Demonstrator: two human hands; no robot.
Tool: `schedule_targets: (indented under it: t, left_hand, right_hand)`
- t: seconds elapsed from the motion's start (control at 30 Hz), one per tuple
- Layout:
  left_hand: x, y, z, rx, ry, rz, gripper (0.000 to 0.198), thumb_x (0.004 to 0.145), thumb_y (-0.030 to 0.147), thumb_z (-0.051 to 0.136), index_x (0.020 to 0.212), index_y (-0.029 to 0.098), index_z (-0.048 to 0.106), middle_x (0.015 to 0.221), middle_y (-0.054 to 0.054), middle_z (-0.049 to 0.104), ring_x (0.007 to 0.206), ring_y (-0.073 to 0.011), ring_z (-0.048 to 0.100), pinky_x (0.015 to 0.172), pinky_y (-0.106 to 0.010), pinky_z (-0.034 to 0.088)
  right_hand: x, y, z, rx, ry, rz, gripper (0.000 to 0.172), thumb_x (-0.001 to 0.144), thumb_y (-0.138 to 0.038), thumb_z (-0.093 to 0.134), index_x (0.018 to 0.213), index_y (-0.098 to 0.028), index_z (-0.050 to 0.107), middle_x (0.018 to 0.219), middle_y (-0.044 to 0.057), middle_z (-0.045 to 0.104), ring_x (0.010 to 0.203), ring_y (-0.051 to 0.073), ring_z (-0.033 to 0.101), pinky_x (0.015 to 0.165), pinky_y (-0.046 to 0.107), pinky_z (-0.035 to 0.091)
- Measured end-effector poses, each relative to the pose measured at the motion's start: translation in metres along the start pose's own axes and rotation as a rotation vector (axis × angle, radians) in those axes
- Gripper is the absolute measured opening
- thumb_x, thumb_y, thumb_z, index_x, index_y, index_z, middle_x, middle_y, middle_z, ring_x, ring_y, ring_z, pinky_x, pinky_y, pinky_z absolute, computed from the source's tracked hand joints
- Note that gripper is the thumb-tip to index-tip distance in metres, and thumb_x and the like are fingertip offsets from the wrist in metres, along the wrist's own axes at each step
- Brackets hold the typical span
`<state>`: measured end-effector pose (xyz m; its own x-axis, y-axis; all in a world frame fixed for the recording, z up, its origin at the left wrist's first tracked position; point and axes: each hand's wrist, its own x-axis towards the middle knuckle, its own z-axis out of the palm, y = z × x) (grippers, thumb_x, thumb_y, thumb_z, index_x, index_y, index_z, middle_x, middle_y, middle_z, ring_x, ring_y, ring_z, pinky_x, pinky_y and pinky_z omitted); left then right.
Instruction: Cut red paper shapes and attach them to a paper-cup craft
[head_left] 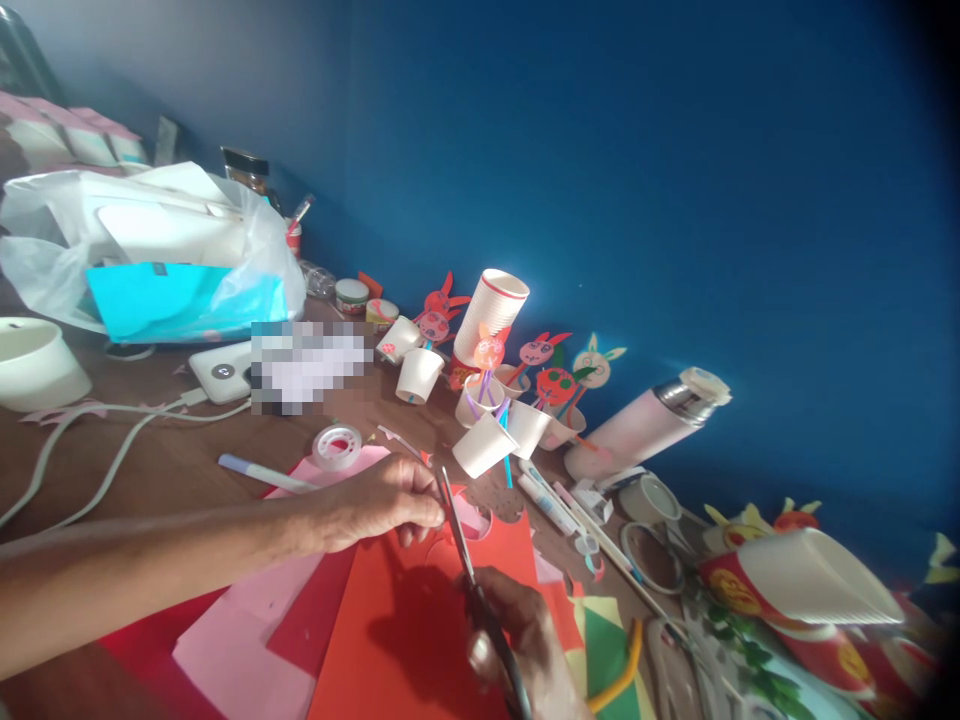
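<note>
Several paper faces with long ears point(537, 351) look finished, propped on straws among the white cups point(484, 446) toward the tabletop's point(176, 455) wall-side edge. Cutting seems to be the step in hand: the red sheet point(352, 650) already has scalloped bites along its far edge, while the broad part nearest the person is whole. By that measure, the sheet looks only partly used; how many more pieces it must give, I cannot tell.

The sheet lies toward the tabletop's near side, over pink paper point(232, 650), with green paper point(604, 640) to its right. It looks flat, matte and bright, darkened in the middle by a shadow (the hands' own, I would guess).

The right hand point(517, 610) grips the scissors point(466, 562) by the handles, its fingers wrapped round them; the blades point toward the wall and look almost together. The left hand point(397, 495) is just beside the blade tips above the sheet's far edge, fingers curled and thumb drawn in toward them; whether a scrap is pinched there, I cannot tell.
</note>
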<state>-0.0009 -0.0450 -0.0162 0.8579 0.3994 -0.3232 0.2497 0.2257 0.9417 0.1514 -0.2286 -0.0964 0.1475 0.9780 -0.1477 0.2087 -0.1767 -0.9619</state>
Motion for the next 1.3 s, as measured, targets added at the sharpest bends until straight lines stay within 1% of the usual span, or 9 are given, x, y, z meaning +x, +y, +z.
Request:
schedule_targets:
  t: [0.1,0.17,0.27,0.37,0.57,0.77,0.87,1.0,1.3]
  left_hand:
    - [-0.002,0.002,0.001,0.014,-0.002,-0.010,0.011,0.064,0.023,0.057,0.058,0.014,0.057,0.050,0.003,0.053,0.050,-0.0095,0.050,0.050,-0.021,0.040]
    - [-0.002,0.002,0.001,0.022,0.002,-0.021,0.011,0.065,0.023,0.057,0.058,0.014,0.058,0.050,0.003,0.054,0.050,-0.0095,0.050,0.051,-0.021,0.041]
    - [-0.002,0.002,0.001,0.017,0.008,-0.022,0.012,0.065,0.024,0.058,0.058,0.014,0.058,0.049,0.003,0.054,0.050,-0.0093,0.050,0.051,-0.021,0.041]
    - [-0.001,0.001,0.000,-0.006,0.004,-0.016,0.012,0.065,0.024,0.059,0.060,0.013,0.059,0.050,0.002,0.054,0.050,-0.0095,0.050,0.051,-0.022,0.041]
    - [0.000,0.001,0.000,-0.041,-0.018,0.002,0.015,0.063,0.026,0.061,0.056,0.014,0.057,0.052,0.002,0.054,0.051,-0.0099,0.049,0.052,-0.023,0.041]
    - [-0.001,0.001,0.000,-0.008,-0.016,0.011,0.013,0.064,0.024,0.059,0.056,0.014,0.054,0.053,0.003,0.053,0.051,-0.0095,0.048,0.053,-0.023,0.041]
    - [-0.002,0.001,0.000,0.025,-0.014,0.002,0.013,0.063,0.024,0.058,0.056,0.014,0.054,0.052,0.003,0.053,0.051,-0.0096,0.048,0.053,-0.023,0.040]
    - [-0.003,0.003,0.000,0.041,0.000,-0.009,0.014,0.063,0.025,0.057,0.054,0.015,0.053,0.052,0.002,0.053,0.051,-0.0101,0.049,0.054,-0.024,0.041]
    - [-0.003,0.004,0.000,0.024,-0.005,-0.021,0.012,0.063,0.025,0.059,0.060,0.013,0.058,0.051,0.002,0.054,0.050,-0.0095,0.048,0.053,-0.023,0.040]
  right_hand:
    - [0.001,0.001,-0.001,0.119,-0.034,0.064,0.059,0.063,-0.053,0.067,0.111,-0.020,0.055,0.069,0.001,0.054,0.048,0.011,0.051,0.045,0.023,0.047]
    - [0.001,0.000,-0.001,0.150,-0.041,0.075,0.059,0.062,-0.051,0.069,0.110,-0.021,0.055,0.070,0.000,0.052,0.050,0.011,0.051,0.045,0.023,0.047]
    - [0.002,-0.003,0.000,0.190,-0.058,0.075,0.058,0.062,-0.051,0.070,0.109,-0.020,0.056,0.067,-0.002,0.048,0.047,0.008,0.046,0.043,0.020,0.044]
    - [0.002,-0.008,0.002,0.215,-0.059,0.079,0.054,0.061,-0.053,0.070,0.102,-0.020,0.059,0.063,-0.004,0.047,0.043,0.005,0.040,0.040,0.017,0.040]
    - [0.001,-0.016,0.005,0.270,-0.051,0.096,0.055,0.059,-0.057,0.069,0.097,-0.019,0.059,0.063,-0.004,0.048,0.043,0.005,0.041,0.038,0.015,0.039]
    - [0.001,-0.013,0.004,0.259,-0.056,0.094,0.063,0.058,-0.059,0.069,0.105,-0.019,0.057,0.064,-0.004,0.046,0.043,0.005,0.041,0.039,0.017,0.042]
    - [0.001,-0.014,0.004,0.265,-0.052,0.101,0.060,0.058,-0.058,0.070,0.101,-0.019,0.058,0.066,-0.003,0.047,0.043,0.005,0.042,0.039,0.017,0.041]
    - [0.001,-0.015,0.004,0.292,-0.075,0.067,0.053,0.059,-0.055,0.071,0.096,-0.018,0.059,0.062,-0.004,0.046,0.042,0.005,0.041,0.038,0.015,0.038]
    - [0.002,-0.009,0.003,0.320,-0.086,0.066,0.050,0.061,-0.049,0.072,0.096,-0.018,0.060,0.061,-0.004,0.047,0.041,0.004,0.042,0.037,0.014,0.040]
